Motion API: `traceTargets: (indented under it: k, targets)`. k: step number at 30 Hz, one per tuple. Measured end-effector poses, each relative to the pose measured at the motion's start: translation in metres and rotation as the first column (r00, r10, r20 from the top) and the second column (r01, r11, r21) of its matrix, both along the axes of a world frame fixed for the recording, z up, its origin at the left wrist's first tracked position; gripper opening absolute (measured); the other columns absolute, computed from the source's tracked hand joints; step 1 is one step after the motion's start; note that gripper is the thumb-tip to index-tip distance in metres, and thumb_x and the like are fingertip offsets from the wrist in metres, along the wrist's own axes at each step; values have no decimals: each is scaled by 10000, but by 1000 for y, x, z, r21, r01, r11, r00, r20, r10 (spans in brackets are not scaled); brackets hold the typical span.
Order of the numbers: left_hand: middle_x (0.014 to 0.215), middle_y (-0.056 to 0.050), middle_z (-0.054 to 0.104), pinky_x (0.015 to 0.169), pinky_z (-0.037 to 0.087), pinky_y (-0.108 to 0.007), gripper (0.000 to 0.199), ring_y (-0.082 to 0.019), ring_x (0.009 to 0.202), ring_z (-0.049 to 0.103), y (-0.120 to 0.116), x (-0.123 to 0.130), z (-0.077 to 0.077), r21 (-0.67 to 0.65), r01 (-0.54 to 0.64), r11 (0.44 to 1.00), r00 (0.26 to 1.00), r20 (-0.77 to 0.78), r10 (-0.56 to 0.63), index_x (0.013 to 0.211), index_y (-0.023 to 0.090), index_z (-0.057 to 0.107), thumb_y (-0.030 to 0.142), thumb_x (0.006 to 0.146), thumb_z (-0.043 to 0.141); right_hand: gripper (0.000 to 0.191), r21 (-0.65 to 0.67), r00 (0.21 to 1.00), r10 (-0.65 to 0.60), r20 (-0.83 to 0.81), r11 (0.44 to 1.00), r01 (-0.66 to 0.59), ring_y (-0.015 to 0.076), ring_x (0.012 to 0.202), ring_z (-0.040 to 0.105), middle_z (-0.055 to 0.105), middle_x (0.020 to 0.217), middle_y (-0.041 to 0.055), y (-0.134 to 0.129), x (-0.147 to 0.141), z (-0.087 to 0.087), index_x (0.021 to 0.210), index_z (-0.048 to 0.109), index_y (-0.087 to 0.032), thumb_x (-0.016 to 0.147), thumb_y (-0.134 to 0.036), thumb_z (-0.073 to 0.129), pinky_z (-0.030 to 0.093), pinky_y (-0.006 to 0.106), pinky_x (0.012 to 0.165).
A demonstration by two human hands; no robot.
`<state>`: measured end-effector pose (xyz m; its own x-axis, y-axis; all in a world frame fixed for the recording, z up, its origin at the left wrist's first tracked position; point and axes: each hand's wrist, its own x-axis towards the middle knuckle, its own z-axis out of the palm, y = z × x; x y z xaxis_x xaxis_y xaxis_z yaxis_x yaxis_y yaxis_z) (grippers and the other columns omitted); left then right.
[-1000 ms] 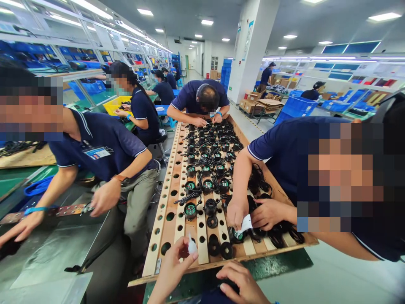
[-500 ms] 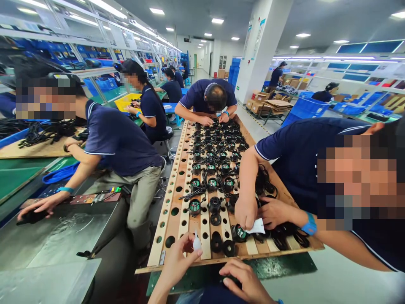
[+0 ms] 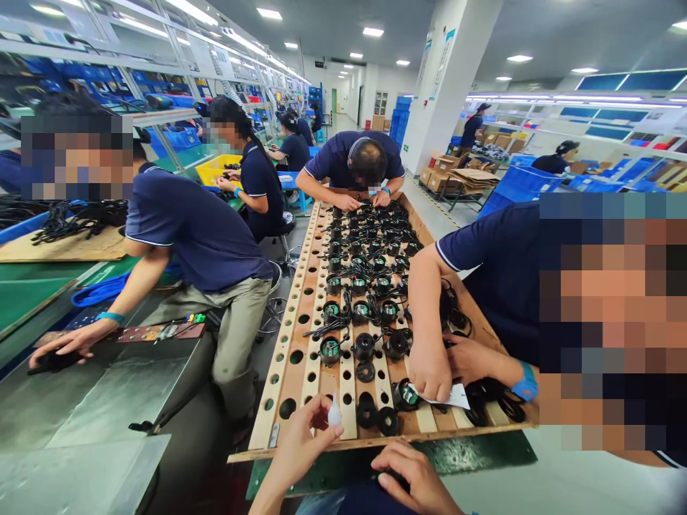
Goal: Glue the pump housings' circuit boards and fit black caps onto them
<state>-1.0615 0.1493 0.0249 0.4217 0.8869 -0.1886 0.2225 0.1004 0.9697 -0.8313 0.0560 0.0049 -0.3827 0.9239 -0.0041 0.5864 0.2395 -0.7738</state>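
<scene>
My left hand (image 3: 301, 442) pinches a small white squeeze bottle (image 3: 335, 413) with its thin nozzle pointing up, over the near edge of the wooden board (image 3: 295, 422). Just in front of the board, my right hand (image 3: 412, 472) is curled closed. Something dark shows under its fingers, too hidden to name. Past the bottle, black rings (image 3: 387, 420) lie on the board. Beside them sits a round black housing (image 3: 406, 395) with a green circuit board inside. Rows of similar housings with coiled black cables (image 3: 358, 268) run to the far end.
At the right, a co-worker's hand (image 3: 431, 368) presses a white paper piece (image 3: 451, 395) by the near housing. Another co-worker (image 3: 354, 164) leans over the board's far end. On the left, a seated person (image 3: 198, 236) reaches across a metal bench (image 3: 91, 408).
The co-worker's hand at the right has shifted slightly right and nearer with the paper. The seated person on the left leans further left. My hands have hardly moved.
</scene>
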Motion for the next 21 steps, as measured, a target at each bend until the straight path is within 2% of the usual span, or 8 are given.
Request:
traceTargets:
  k: [13,21]
  targets:
    - [745,12,568,662,416,-239,227,-140,690,518,-1,0,3,-17,16,1000,1000,6,-16,800,183,537,364,763,668,316,-4,1000,17,16,1000,-17,152,833,613,675,881,61,-1,0,-3,941,659,-203,937,-380,397,484,246,750]
    - [742,3,578,673,442,-248,229,-148,694,530,2,3,5,-39,9,999,1000,18,-8,799,184,551,369,748,676,384,-65,998,60,32,996,-57,144,784,627,701,851,50,-2,0,-6,948,674,-214,951,-434,360,474,228,699]
